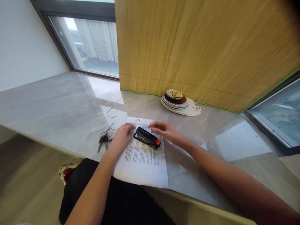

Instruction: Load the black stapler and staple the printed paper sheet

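A printed sheet of paper (140,172) lies on the grey stone ledge, with its near edge reaching the ledge's front. On the sheet rests a black stapler (144,136) with an orange-red tip at its right end. My left hand (124,135) is at the sheet's left side, fingers loosely bent, close to the stapler's left end. Above the stapler, over the right part of the sheet, is my right hand (162,128), with thumb and fingers apart. Neither hand appears to hold anything. Whether the left fingertips touch the sheet is hard to see.
A bunch of keys (104,139) lies left of my left hand. Stacked plates (175,104) with a small yellow packet (177,94) on top stand at the back, before the wood-patterned panel (187,47). Windows (93,47) are on both sides. The ledge's front edge (70,153) is close.
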Available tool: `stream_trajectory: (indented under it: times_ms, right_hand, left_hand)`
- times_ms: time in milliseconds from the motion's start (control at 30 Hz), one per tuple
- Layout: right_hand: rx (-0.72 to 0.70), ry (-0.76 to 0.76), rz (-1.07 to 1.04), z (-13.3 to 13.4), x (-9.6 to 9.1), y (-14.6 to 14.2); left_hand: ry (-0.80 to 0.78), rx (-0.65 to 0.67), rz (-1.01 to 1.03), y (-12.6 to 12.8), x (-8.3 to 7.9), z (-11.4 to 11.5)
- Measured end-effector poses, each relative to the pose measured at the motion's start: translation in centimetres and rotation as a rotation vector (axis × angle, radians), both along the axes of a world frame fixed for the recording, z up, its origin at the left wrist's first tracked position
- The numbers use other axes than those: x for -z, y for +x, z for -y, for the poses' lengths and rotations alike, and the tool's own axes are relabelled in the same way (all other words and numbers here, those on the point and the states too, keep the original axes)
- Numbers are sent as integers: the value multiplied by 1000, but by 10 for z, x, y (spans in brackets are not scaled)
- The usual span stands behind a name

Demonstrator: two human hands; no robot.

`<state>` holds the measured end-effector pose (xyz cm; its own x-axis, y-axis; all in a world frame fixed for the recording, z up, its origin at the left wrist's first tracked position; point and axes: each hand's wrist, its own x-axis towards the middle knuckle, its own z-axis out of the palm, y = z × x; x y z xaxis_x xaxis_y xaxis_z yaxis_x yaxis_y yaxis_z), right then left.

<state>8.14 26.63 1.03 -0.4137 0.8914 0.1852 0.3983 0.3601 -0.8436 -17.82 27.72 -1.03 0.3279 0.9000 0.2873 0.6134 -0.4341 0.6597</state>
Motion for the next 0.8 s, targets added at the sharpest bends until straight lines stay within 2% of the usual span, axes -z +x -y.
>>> stream_trajectory:
  times_ms: [100, 233, 300, 367, 467, 667, 733, 800]
  right_hand:
    - [-190, -210, -89, 15, 0, 15]
    - [-249, -346, -185, 15, 8, 19]
    - [-241, -324, -149, 15, 8, 18]
    - [-171, -205, -62, 18, 5, 14]
    - [-56, 60, 84, 27, 3, 2]
    - [-41, 380, 224, 39, 10, -40]
    - [-48, 649, 323, 41, 3, -49]
    - [-95, 961, 507, 43, -7, -57]
  left_hand:
    - [-95, -97, 209, 3, 6, -2]
    - [-268, -210, 556, 4, 18, -4]
    - [-298, -216, 623, 3, 22, -6]
    - [-313, -220, 676, 2, 24, -7]
    - [-334, -217, 763, 1, 23, -7]
    - [-318, -226, 938, 1, 7, 6]
    - [-377, -208, 1112, 3, -1, 12]
    - [-553, -172, 1389, 5, -9, 17]
